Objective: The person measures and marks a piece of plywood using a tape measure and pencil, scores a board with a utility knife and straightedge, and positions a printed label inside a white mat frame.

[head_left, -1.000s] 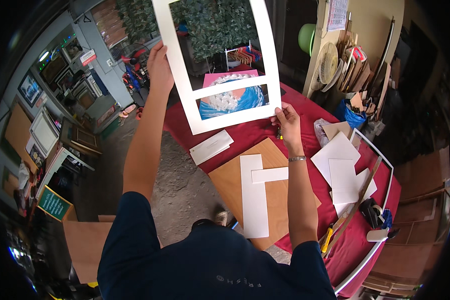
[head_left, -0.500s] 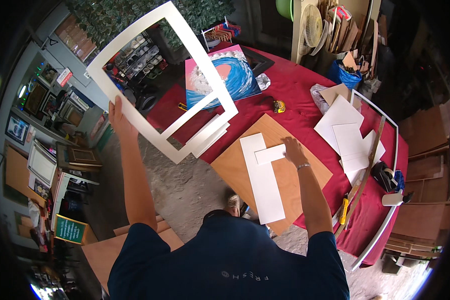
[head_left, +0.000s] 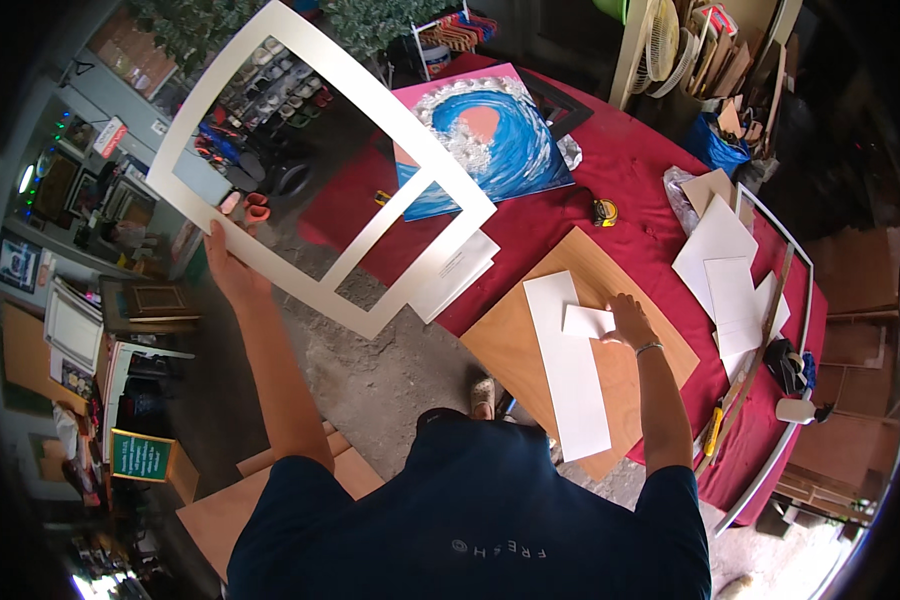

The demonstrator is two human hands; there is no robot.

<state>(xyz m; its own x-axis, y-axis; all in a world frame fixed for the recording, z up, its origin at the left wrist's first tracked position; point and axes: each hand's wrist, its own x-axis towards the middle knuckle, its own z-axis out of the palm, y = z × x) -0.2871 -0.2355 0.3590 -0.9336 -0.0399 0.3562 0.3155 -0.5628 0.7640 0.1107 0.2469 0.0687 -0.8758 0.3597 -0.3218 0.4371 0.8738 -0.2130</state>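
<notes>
My left hand (head_left: 238, 268) grips the lower left edge of a white mat board (head_left: 202, 212) with one large and one small opening, raised off to the left of the table. Beneath its lower right corner, more white board pieces (head_left: 454, 279) show. On the right, my right hand (head_left: 632, 322) has thumb and fingers at the right end of a small white card piece (head_left: 587, 321). That piece overlaps a long white strip (head_left: 572, 385), which lies on a brown wooden board (head_left: 646, 395).
A wave painting (head_left: 490, 135) and a tape measure (head_left: 604, 212) rest on the red-covered table (head_left: 610, 165). Toward the right are white sheets (head_left: 715, 245), a long wooden strip (head_left: 770, 315), a yellow cutter (head_left: 713, 432) and a tape dispenser (head_left: 788, 362). A fan (head_left: 658, 40) stands behind.
The whole view has shifted, so the table sits further right. The small card piece looks tilted and slightly turned under my right hand. My left hand still holds the mat board up.
</notes>
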